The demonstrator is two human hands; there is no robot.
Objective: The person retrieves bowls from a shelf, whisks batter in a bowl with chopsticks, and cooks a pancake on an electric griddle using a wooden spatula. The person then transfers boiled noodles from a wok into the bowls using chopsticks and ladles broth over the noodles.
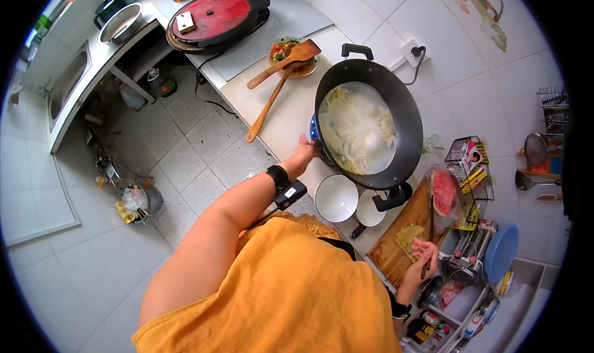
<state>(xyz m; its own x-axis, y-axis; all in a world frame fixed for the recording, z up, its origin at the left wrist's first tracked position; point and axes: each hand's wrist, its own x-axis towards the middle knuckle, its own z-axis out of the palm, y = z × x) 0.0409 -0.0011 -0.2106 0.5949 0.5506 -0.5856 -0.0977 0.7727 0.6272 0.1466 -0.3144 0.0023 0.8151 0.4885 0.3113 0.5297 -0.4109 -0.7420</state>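
Observation:
A big black wok stands on a cooker with a lit blue control panel. Pale strips, perhaps noodles, and cloudy liquid fill its bottom. My left hand is at the panel, thumb apart and fingers reaching to the cooker's edge, with nothing seen in it. At the right, my right hand is closed around dark, thin chopsticks, above a wooden cutting board. Flat yellowish-green pieces lie on the board beside that hand. A white bowl sits below the wok.
Two wooden spatulas rest across a plate of food. A red-topped electric griddle stands farther left. Near the board are cut watermelon, a wire rack and a blue round lid. A small pan lies beside the bowl.

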